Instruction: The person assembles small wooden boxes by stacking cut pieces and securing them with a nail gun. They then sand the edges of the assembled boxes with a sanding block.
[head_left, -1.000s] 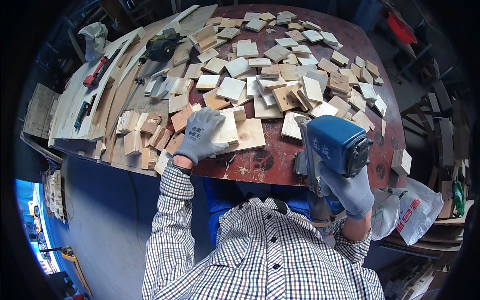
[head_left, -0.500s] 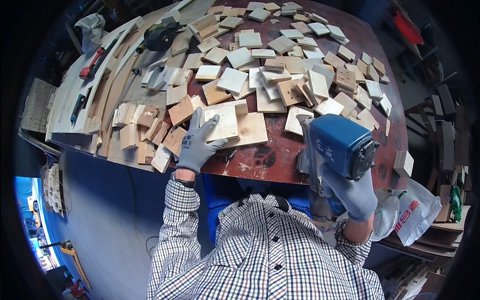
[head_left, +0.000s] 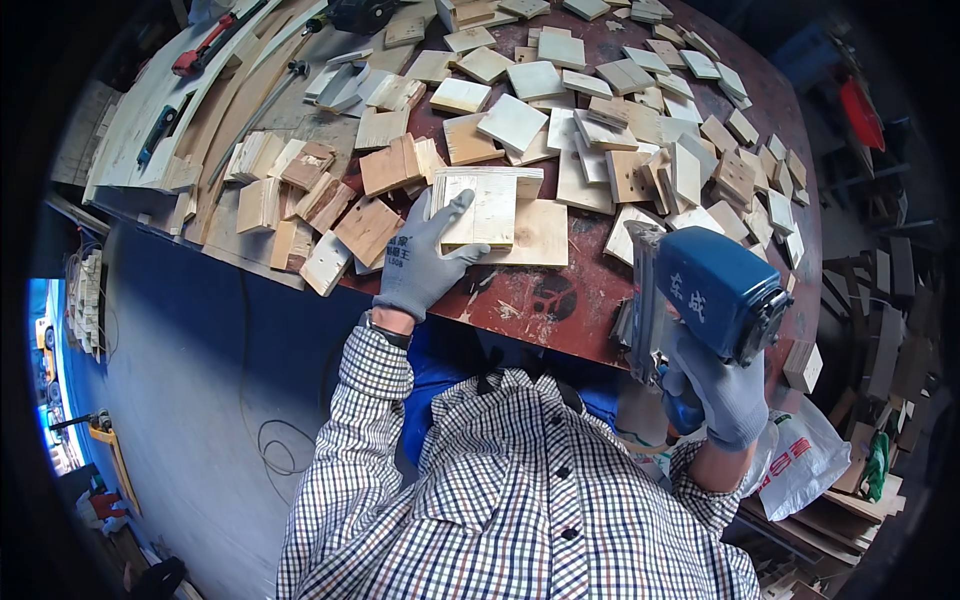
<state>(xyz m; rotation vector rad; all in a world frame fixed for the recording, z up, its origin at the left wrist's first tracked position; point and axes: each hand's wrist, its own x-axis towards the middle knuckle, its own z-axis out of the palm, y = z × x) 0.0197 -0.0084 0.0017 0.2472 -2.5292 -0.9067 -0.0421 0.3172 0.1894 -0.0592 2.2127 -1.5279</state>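
Note:
My left hand [head_left: 428,258], in a grey glove, is closed round the left side of a pale wooden block [head_left: 482,215]. The thumb points toward its near edge, and one finger lies along its top. This block rests partly over a flat square board [head_left: 541,235] near the table's front edge. In my right hand [head_left: 722,392], also gloved, is a blue nail gun [head_left: 708,285] with a silver metal frame on its left side. It is held over the front edge of the table, apart from the block. The fingers round its handle are partly hidden.
Many loose wooden blocks and boards [head_left: 512,122] cover the dark red table [head_left: 480,300]. At the left lie long planks [head_left: 225,95], a red-handled tool [head_left: 205,48] and a metal bar [head_left: 262,112]. A white plastic bag [head_left: 805,455] hangs below the right corner.
The whole view has shifted, so the table appears higher and further right. My left hand and the block keep about the same place on the table. The nail gun remains in my right hand.

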